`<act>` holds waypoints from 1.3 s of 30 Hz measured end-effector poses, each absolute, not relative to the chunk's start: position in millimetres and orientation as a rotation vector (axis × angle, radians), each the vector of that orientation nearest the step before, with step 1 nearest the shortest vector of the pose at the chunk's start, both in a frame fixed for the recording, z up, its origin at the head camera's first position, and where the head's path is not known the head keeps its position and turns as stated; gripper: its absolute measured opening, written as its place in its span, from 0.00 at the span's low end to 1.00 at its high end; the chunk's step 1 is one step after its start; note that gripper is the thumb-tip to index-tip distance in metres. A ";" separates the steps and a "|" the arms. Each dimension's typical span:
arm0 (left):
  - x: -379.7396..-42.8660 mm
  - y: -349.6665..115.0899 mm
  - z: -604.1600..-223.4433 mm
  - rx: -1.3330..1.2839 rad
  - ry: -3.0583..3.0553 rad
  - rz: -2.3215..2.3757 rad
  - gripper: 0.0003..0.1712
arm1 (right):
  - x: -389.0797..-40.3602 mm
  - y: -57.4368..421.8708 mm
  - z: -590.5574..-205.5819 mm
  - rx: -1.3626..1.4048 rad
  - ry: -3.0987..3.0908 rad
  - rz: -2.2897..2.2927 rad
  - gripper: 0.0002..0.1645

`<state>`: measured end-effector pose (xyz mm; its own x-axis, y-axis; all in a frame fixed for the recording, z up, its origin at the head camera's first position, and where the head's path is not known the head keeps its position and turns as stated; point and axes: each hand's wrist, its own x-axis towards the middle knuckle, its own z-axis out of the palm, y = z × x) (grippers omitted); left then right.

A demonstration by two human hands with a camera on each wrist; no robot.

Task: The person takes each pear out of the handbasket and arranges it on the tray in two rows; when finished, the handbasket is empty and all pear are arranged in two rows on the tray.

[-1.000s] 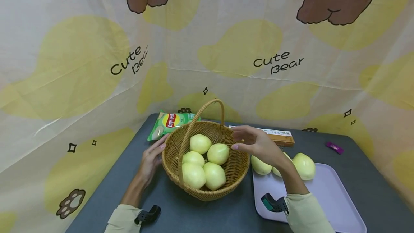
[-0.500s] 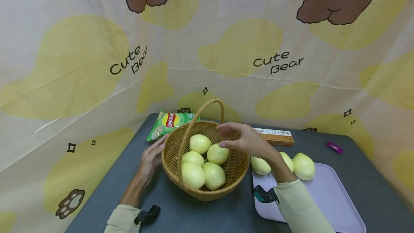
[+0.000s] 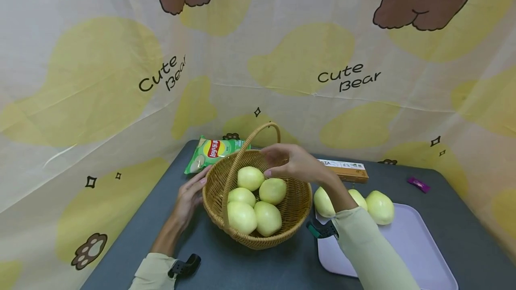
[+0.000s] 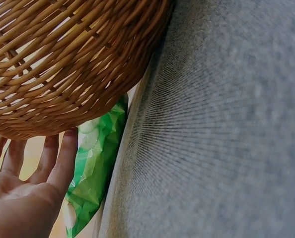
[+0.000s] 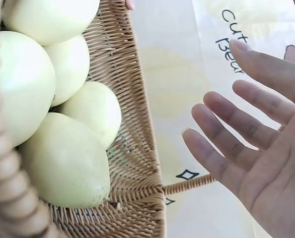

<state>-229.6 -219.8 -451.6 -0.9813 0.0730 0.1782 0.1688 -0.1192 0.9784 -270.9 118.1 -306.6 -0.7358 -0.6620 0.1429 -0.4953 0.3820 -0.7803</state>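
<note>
In the head view, a wicker basket [image 3: 297, 211] stands on the table with its arched handle [image 3: 258, 130] up. Several pale yellow-green pears [image 3: 242, 217] lie inside it. My left hand [image 3: 188, 198] rests on the basket's left side; the left wrist view has its extended fingers [image 4: 63, 157] touching the basket's weave [image 4: 78, 64]. Above the basket's far right part hovers my right hand [image 3: 296, 163], fingers spread and gently bent, holding nothing. In the right wrist view that hand [image 5: 271, 148] is apart from the pears [image 5: 68, 161], and part of the handle passes behind it.
A green chip bag [image 3: 213, 150] lies behind the basket on the left. At right, a lilac tray [image 3: 415, 236] bears several more pears [image 3: 380, 208], partly hidden by my right arm. Behind it are a long pasta box [image 3: 350, 172] and a small purple packet [image 3: 418, 185].
My right hand has moved left, from the basket's right rim to over its far right part, nearer the handle. The left hand and the pears in the basket stay put.
</note>
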 end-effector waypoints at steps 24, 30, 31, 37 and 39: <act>-229.6 -218.6 -453.6 -0.272 -2.045 -2.276 0.31 | -284.3 79.3 -315.6 -1.062 2.169 -0.937 0.46; -229.5 -219.5 -453.5 -0.279 -2.037 -2.278 0.31 | -285.9 71.9 -318.1 -1.091 2.125 -0.855 0.45; -229.4 -219.5 -453.6 -0.279 -2.038 -2.278 0.31 | -286.2 70.6 -318.4 -1.090 2.119 -0.841 0.44; -229.7 -219.5 -454.2 -0.272 -2.040 -2.279 0.31 | -285.8 62.0 -317.9 -1.082 2.104 -0.754 0.43; -229.9 -219.5 -454.0 -0.269 -2.040 -2.279 0.31 | -285.7 59.0 -318.6 -1.081 2.105 -0.717 0.43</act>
